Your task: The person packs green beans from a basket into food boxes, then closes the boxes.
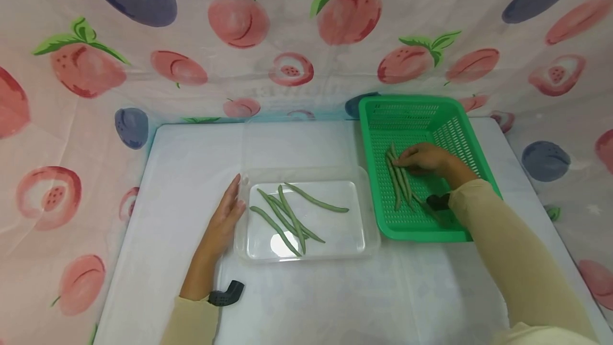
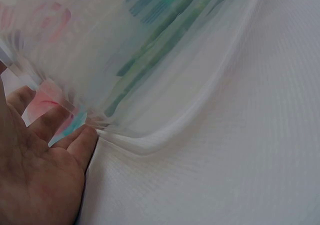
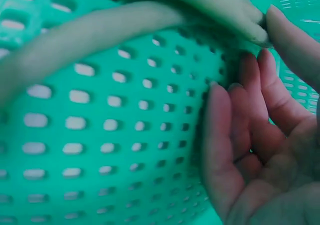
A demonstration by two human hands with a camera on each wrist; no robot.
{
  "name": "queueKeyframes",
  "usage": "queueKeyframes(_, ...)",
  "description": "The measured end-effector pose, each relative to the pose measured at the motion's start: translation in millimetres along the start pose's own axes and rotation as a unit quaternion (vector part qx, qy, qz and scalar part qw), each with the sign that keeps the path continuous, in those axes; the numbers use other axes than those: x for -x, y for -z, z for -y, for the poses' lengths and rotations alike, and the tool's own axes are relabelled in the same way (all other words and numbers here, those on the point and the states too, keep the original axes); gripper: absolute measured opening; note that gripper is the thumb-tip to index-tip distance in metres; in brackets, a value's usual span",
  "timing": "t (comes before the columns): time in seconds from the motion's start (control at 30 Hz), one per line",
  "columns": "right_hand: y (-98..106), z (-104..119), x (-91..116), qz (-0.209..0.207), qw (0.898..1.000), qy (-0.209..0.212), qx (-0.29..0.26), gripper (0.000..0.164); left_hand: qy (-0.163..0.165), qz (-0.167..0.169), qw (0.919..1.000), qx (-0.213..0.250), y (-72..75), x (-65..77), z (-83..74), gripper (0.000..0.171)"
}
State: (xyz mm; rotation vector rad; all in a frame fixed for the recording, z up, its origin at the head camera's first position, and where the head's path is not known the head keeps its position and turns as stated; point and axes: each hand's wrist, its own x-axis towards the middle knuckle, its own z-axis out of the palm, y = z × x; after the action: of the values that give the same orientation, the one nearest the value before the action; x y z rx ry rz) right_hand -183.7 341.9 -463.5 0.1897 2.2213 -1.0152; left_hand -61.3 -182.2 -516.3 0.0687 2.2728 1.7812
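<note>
In the head view, several green beans (image 1: 289,214) lie across the bottom of a clear plastic container (image 1: 335,246). My left hand (image 1: 226,214) touches the container's left side with its fingers extended; the left wrist view shows this hand (image 2: 50,160) against the rim. Inside the green plastic basket (image 1: 431,236), my right hand (image 1: 423,157) is at the upper ends of a small group of green beans (image 1: 397,182). Close up in the right wrist view, the thumb and forefinger of the hand (image 3: 270,135) pinch the tip of a green bean (image 3: 220,7).
The basket stands right of the container, its raised, slotted walls around my right hand. Both sit on a white-covered table (image 1: 191,148). A fruit-patterned cloth (image 1: 287,25) hangs behind and at the sides. Dark wrist-mounted devices show at both wrists.
</note>
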Motion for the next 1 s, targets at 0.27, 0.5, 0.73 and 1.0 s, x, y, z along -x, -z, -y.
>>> queueKeyframes(0.27, 5.0, -0.9, 5.9, 0.006, 0.999, 0.003, -0.045, 0.059, 0.006, 0.002, 0.9999, 0.009, -0.1, 0.0, -1.0, 0.061)
queueKeyframes(0.5, 2.4, 14.1, 16.6, 0.049, 0.995, 0.04, -0.078, 0.069, 0.002, 0.0, 1.0, 0.009, 0.6, 0.8, -0.4, 0.061)
queueKeyframes(0.73, -6.1, 39.8, 32.1, 0.072, 0.988, 0.075, -0.115, 0.056, -0.003, 0.004, 0.9999, 0.012, 0.7, 0.0, 0.5, 0.062)
queueKeyframes(1.0, -13.3, 52.6, 49.2, 0.08, 0.981, 0.102, -0.145, 0.042, -0.004, 0.005, 0.9998, 0.016, -0.8, 0.9, -0.2, 0.063)
